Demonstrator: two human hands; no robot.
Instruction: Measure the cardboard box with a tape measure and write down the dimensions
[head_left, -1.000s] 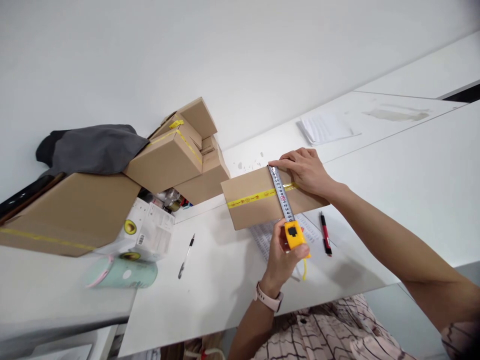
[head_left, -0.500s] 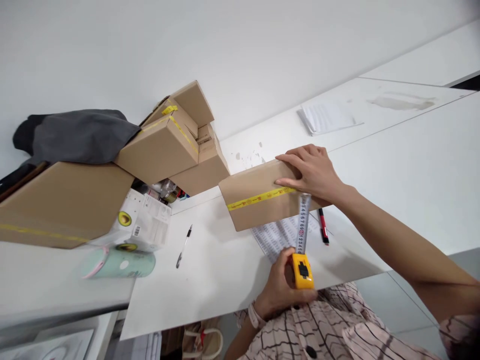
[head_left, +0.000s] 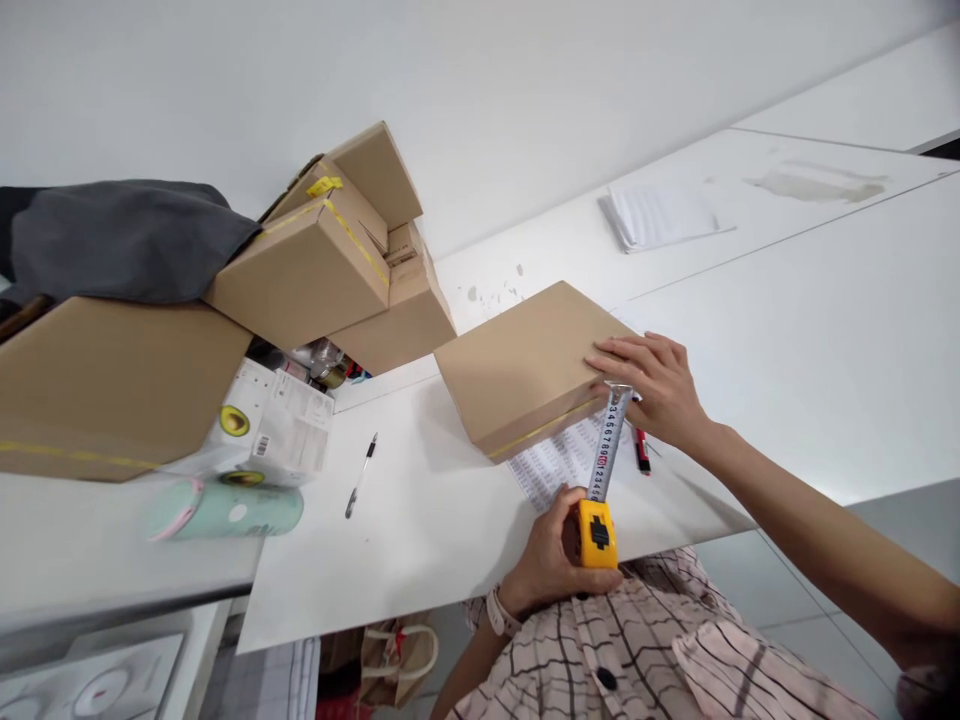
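My left hand is closed around a yellow tape measure near the front edge of the desk. Its blade sticks out a short way, and the hooked tip lies in front of my right hand's fingers. A brown cardboard box sits tilted on the desk, a plain broad side facing up and a yellow-taped side low toward me. My right hand grips the box's right end, fingers on top; the thumb is partly hidden behind the blade. Partly under the box lies a printed sheet, with a red and black pen to its right.
Another pen lies on the white desk. Stacked cardboard boxes, a dark cloth, an avocado-print carton and a mint-green bottle stand at the left. Folded papers rest near the wall.
The box has been turned so its taped side faces lower and a plain side shows on top. My right hand has shifted right and down along it. The tape measure stays in my left hand.
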